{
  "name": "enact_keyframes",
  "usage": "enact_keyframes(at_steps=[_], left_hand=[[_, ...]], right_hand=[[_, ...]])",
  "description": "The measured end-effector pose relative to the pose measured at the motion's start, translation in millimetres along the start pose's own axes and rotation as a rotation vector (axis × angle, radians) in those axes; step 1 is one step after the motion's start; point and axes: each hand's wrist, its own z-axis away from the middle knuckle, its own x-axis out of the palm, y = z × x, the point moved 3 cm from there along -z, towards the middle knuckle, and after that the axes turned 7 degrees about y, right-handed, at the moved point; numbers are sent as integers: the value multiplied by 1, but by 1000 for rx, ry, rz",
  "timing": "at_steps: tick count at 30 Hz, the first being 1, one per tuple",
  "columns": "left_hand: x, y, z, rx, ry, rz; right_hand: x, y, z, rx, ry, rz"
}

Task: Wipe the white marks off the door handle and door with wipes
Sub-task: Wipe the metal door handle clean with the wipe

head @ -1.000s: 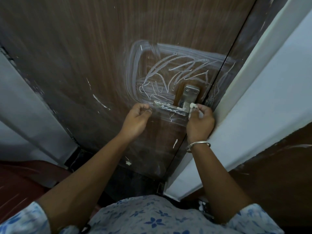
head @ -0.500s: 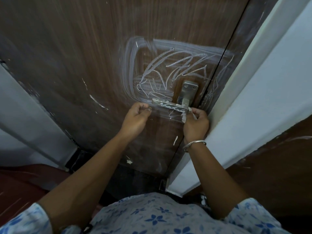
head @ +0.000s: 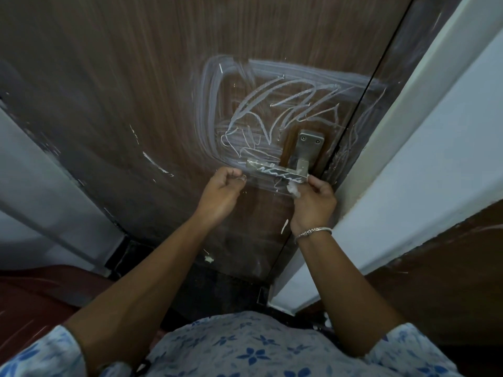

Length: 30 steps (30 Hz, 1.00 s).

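A brown wooden door [head: 141,85] carries white scribbled marks [head: 272,104] above and left of a metal lever handle [head: 275,171], which has white streaks on it too. My right hand [head: 313,202] pinches a small white wipe [head: 293,189] just under the right end of the handle. My left hand [head: 221,193] is at the left end of the handle with fingers curled; whether it grips the lever's tip is unclear.
A white door frame and wall [head: 424,148] run along the right side. A pale wall [head: 30,170] stands at the left. A dark floor strip [head: 217,289] lies at the door's foot. Smaller white flecks [head: 156,164] dot the door's left part.
My right hand has slid the wipe down from the handle's base to just below the lever's right end. The left hand has stayed at the handle's left end.
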Motion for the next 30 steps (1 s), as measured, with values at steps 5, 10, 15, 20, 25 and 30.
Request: enact_keyframes(at_steps=[5,10,15,20,25,30], left_hand=[[3,-5,-1,-23,-10,-14],[1,-6,-3,-38,16,-10],[1,-5,-4,-37,45,-8],[5,-1,1,-25,17,-29],[1,1,1,-9,60,-21],[8,-2,6,-23,24,-45]], right_hand=[[12,3,8,148,-43,-145],[-1,-1,4,161,-3,-246],[3,-3,4,154,-31,-242],[12,-1,9,140,-83,-142],[-6,-4,-1,94,-14,-225],[6,2,7,120,2,-172]])
